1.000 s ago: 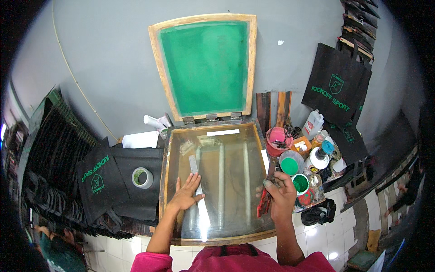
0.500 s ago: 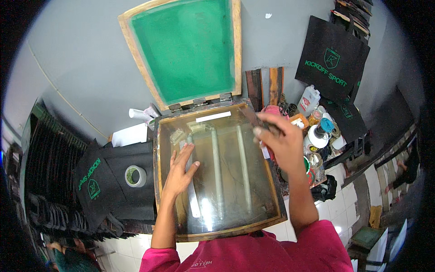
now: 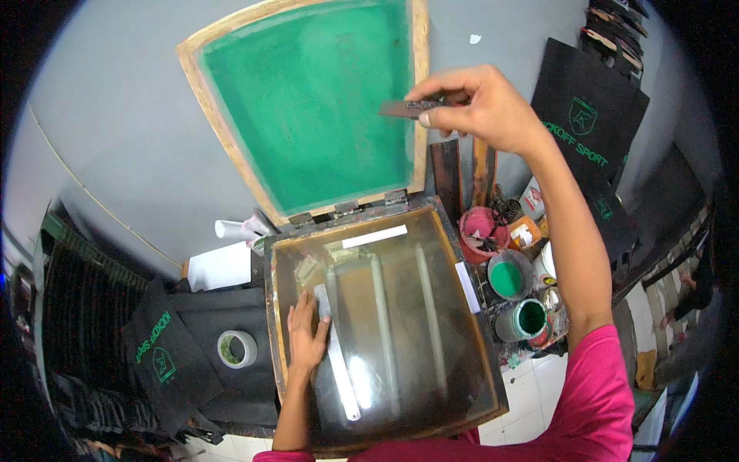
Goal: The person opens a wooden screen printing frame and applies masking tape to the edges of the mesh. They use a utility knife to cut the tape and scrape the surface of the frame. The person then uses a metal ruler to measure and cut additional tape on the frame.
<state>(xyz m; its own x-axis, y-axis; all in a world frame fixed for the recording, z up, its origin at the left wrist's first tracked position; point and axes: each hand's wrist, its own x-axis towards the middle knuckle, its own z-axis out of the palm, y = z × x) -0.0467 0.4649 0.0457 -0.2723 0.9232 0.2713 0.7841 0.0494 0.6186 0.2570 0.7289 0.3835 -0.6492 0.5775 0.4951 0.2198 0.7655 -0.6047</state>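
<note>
My left hand (image 3: 306, 339) lies flat on the glass top (image 3: 400, 308) of a wood-framed table, fingers stretched out. Along its right side runs a steel ruler (image 3: 339, 362), its far end by my fingers and thumb. Raised at the right, my right hand (image 3: 481, 108) pinches a flat, dark brown scraper-like blade (image 3: 400, 109), slightly blurred. The blade is in front of the hinged screen-printing frame (image 3: 308, 100), which stands upright with green mesh in a wooden border. My fingers partly hide the blade's near end.
Right of the glass stand a cup of green ink (image 3: 506, 277), a jar of dark green ink (image 3: 531, 317) and a pink tub (image 3: 481, 231). White tape strips (image 3: 467, 287) stick to the table. At left, a tape roll (image 3: 236, 349) sits on black bags (image 3: 208, 385). More bags (image 3: 589, 100) hang right.
My right hand has risen from the glass's right edge to the upright frame, carrying the blade. My left hand stays by the ruler, and the view has shifted.
</note>
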